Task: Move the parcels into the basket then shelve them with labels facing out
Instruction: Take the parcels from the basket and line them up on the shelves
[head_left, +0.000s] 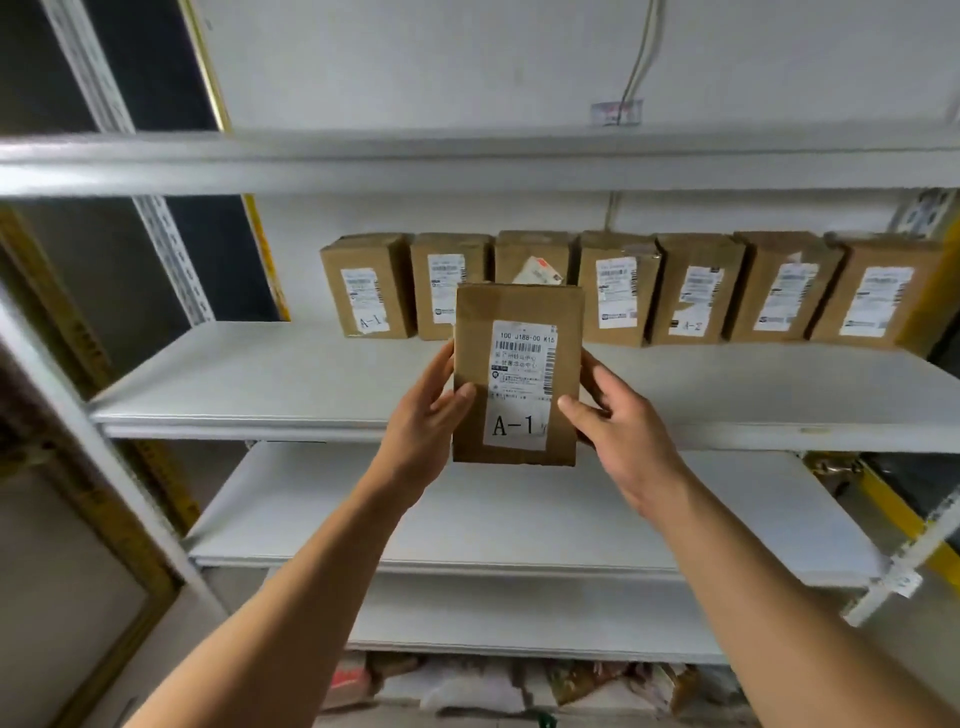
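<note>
Seen from the head camera, a person holds a flat brown cardboard parcel with a white "A-1" shipping label (517, 374) upright in front of a white metal shelf (260, 384), label turned toward the camera. The left hand (428, 410) takes the parcel's left edge, thumb laid across the front face, fingers behind. The right hand (618, 421) takes the right edge the same way, thumb touching the label's side. Both hands form a firm grip round the box, which hangs in the air just before the shelf's front edge, touching nothing else.

Along the shelf's back edge stands a row of seven similar brown cardboard parcels (618, 291), upright and side by side, white labels facing out, reaching to the right end. The shelf's left part lies bare beside the leftmost box. No basket shows.

The parcel looks stiff, light and square-edged, its taped card likely a little slick. Holding it by the two long side edges seems soundest, keeping the label clear and the box upright when it is set down.
</note>
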